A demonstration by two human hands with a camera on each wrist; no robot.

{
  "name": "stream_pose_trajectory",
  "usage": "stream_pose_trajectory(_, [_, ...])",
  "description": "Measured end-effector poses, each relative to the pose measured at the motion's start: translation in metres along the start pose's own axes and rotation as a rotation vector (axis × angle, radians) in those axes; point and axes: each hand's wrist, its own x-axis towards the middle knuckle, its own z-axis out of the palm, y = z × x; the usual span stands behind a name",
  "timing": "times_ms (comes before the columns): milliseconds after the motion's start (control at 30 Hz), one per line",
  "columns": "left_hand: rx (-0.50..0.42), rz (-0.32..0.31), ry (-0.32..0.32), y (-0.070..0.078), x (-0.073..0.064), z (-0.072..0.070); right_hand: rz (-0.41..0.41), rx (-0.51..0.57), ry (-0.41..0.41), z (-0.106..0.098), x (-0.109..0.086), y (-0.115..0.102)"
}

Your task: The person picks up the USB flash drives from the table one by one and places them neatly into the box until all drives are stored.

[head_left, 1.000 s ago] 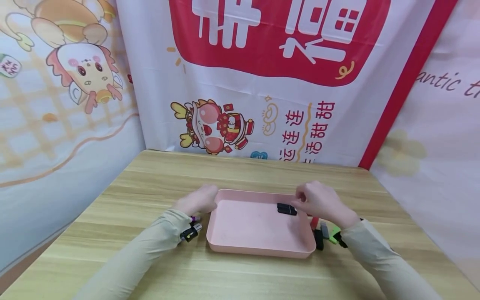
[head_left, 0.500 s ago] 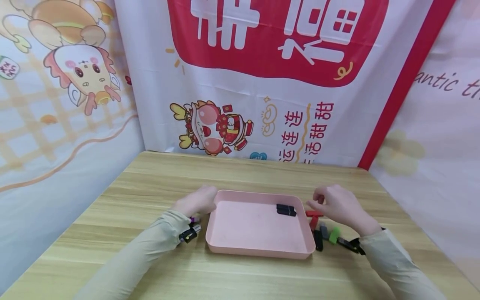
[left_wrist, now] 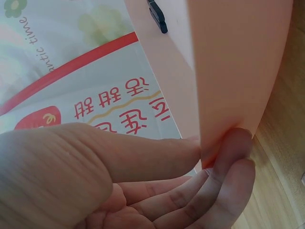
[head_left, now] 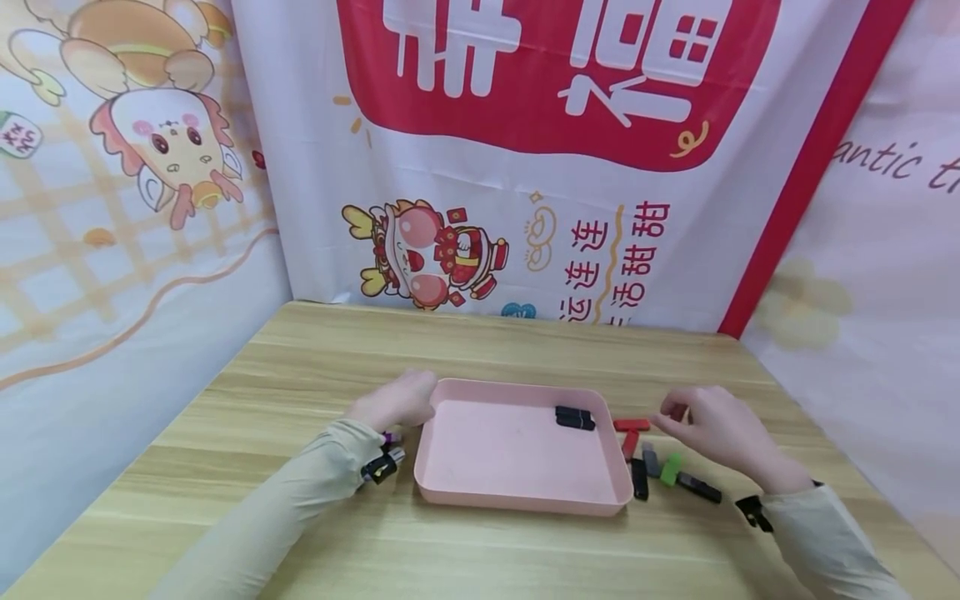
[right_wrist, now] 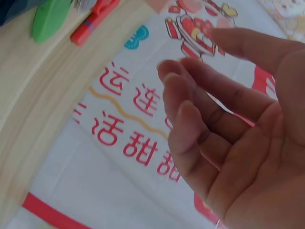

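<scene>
A shallow pink tray [head_left: 495,458] lies on the table, with a pair of small black sticks [head_left: 574,418], like USB drives, side by side near its far right corner. My left hand [head_left: 401,400] grips the tray's far left corner; in the left wrist view its thumb and fingers pinch the tray wall [left_wrist: 243,62]. Right of the tray, my right hand [head_left: 716,425] hovers palm inward with loosely bent fingers and nothing between them. Closest to its fingertips is a red USB stick [head_left: 632,425]. The right wrist view shows a red stick [right_wrist: 94,24] away from that hand.
Beside the tray's right wall lie another red stick [head_left: 630,445], a black one [head_left: 639,479], a grey one [head_left: 650,460], a green one [head_left: 671,469] and a long black one [head_left: 699,487]. Small purple [head_left: 390,439] and black-and-silver items [head_left: 382,467] sit near the left wrist.
My right hand has moved right and toward me, from over the black sticks in the tray to beyond the loose sticks, uncovering them. The left hand stays on the tray corner.
</scene>
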Motion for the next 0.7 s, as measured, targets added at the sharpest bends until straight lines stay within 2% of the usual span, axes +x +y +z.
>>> stream_pose_trajectory(367, [-0.008,-0.01,0.001,-0.001,0.001,0.001,-0.064,0.09,-0.057,-0.007,-0.017,0.028])
stream_pose_trajectory(533, [0.009,0.005,0.016,-0.001,0.0,0.001,-0.061,0.124,-0.119,-0.007,-0.019,0.035])
stream_pose_trajectory(700, [-0.006,-0.024,-0.008,0.002,0.001,0.001,-0.05,0.147,-0.204,-0.006,-0.022,0.039])
